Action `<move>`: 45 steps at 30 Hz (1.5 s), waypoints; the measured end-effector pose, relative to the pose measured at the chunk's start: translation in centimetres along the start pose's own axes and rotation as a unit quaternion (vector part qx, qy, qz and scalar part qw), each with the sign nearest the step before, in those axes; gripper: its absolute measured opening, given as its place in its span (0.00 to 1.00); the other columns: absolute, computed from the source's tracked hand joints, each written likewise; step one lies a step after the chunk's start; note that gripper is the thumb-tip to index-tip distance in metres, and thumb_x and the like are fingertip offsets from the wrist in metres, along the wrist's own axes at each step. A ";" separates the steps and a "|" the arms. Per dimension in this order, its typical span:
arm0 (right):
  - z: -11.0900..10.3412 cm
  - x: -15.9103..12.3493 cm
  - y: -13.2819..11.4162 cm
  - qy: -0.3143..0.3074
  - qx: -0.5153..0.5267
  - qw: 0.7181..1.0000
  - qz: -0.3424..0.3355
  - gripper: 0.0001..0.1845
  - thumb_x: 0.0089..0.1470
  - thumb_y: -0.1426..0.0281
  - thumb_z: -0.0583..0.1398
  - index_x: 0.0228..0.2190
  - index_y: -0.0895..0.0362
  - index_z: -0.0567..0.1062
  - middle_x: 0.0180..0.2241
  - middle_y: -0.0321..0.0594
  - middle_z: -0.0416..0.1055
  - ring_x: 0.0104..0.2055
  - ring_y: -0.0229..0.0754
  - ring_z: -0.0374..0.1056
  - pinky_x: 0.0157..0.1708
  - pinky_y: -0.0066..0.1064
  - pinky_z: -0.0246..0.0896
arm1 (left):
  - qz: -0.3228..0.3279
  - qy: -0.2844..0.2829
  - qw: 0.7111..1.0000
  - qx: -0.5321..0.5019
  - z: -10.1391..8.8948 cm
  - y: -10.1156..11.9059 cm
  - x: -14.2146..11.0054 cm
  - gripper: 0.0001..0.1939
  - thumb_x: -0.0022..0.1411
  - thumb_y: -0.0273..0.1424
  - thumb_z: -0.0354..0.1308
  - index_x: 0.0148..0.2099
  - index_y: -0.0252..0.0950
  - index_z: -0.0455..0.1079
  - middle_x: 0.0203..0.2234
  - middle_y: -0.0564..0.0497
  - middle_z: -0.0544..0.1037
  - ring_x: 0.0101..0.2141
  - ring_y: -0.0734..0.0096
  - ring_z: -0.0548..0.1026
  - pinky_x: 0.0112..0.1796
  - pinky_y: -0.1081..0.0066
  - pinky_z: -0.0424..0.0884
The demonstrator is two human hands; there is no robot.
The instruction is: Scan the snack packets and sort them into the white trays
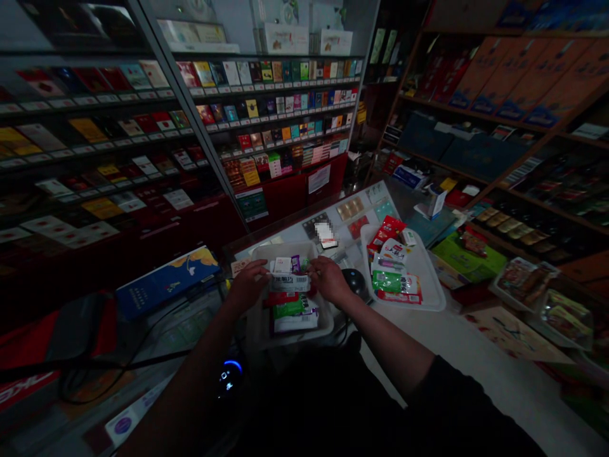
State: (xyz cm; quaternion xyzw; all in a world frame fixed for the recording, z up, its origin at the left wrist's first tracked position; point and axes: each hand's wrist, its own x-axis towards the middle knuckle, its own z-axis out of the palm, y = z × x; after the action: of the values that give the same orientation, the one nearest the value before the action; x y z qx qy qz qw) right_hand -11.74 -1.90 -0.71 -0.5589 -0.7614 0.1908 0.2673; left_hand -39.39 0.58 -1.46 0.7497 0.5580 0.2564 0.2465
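Note:
A white snack packet with dark print (pixel 289 283) is stretched between my two hands above a white plastic basket (pixel 324 325). My left hand (pixel 248 284) pinches its left end. At its right end are the closed fingers of my right hand (pixel 329 277). Inside the basket lie several packets, among them a green packet (pixel 288 307), a red packet (pixel 281 297) and a white and purple one (pixel 297 321). A second white basket (pixel 434 293) stands to the right with red, green and white packets in it.
A dark round object (pixel 354 282) sits between the baskets. Left of me lie a blue box (pixel 166 280) and a cable (pixel 157 324) on the glass counter. Cigarette shelves (pixel 276 86) line the back; stocked wooden shelves (pixel 476 108) stand on the right.

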 end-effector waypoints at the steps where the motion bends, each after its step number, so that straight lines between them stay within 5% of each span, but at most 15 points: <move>1: -0.5 0.1 0.1 0.005 0.005 1.000 0.002 0.08 0.57 0.78 0.62 0.29 0.56 0.78 0.42 0.44 0.79 0.51 0.48 0.71 0.59 0.42 0.60 | 0.001 0.004 1.000 -0.009 -0.2 0.5 0.1 0.13 0.63 0.39 0.55 0.31 0.39 0.74 0.58 0.44 0.77 0.58 0.56 0.74 0.62 0.53 0.66; 8: -3.9 0.8 1.1 0.033 0.013 0.999 -0.019 0.08 0.58 0.77 0.62 0.30 0.56 0.80 0.46 0.46 0.80 0.52 0.48 0.73 0.56 0.42 0.66 | 0.033 0.046 0.998 -0.014 -0.8 4.5 1.1 0.13 0.65 0.39 0.55 0.34 0.39 0.76 0.59 0.45 0.75 0.57 0.57 0.74 0.62 0.53 0.66; 15: -6.6 0.8 3.8 0.064 -0.042 0.990 -0.115 0.07 0.58 0.76 0.63 0.33 0.55 0.82 0.51 0.46 0.78 0.61 0.51 0.68 0.65 0.51 0.58 | 0.168 0.123 0.962 0.176 0.0 8.4 2.1 0.11 0.67 0.32 0.53 0.38 0.39 0.77 0.61 0.43 0.73 0.70 0.47 0.56 0.68 0.36 0.44; 21: -8.8 -0.1 6.2 0.119 -0.110 0.976 -0.145 0.08 0.61 0.75 0.61 0.35 0.55 0.82 0.59 0.48 0.73 0.70 0.56 0.56 0.65 0.56 0.57 | 0.236 0.121 0.939 0.221 1.4 10.6 3.7 0.10 0.66 0.29 0.55 0.38 0.40 0.79 0.63 0.44 0.71 0.71 0.46 0.54 0.68 0.33 0.40; 29: -11.6 -1.0 9.4 0.103 -0.128 0.980 -0.107 0.08 0.58 0.76 0.63 0.33 0.55 0.83 0.61 0.48 0.70 0.73 0.57 0.50 0.67 0.57 0.53 | 0.277 0.067 0.933 0.220 3.4 13.7 7.0 0.10 0.65 0.28 0.58 0.34 0.41 0.80 0.65 0.47 0.69 0.72 0.46 0.49 0.68 0.33 0.38; 35: -11.9 -0.7 11.9 0.072 -0.115 0.990 -0.041 0.07 0.55 0.77 0.65 0.32 0.54 0.84 0.61 0.47 0.71 0.72 0.59 0.52 0.66 0.59 0.53 | 0.287 0.026 0.932 0.221 5.1 14.5 9.3 0.11 0.65 0.28 0.57 0.32 0.40 0.79 0.66 0.45 0.68 0.72 0.44 0.49 0.67 0.32 0.38; 45: -9.7 -0.1 14.3 0.037 -0.128 0.991 -0.010 0.06 0.55 0.75 0.66 0.32 0.54 0.85 0.61 0.47 0.71 0.72 0.58 0.53 0.67 0.57 0.52 | 0.274 0.006 0.936 0.220 7.5 12.8 10.8 0.11 0.65 0.29 0.56 0.31 0.39 0.78 0.65 0.45 0.69 0.72 0.44 0.49 0.68 0.33 0.37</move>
State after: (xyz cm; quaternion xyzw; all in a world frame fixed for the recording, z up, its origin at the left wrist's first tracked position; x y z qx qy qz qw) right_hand 5.03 2.23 -1.52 -0.5874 -0.7748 0.0683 0.2236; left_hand -22.72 7.10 2.48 0.9075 0.3747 0.1897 -0.0079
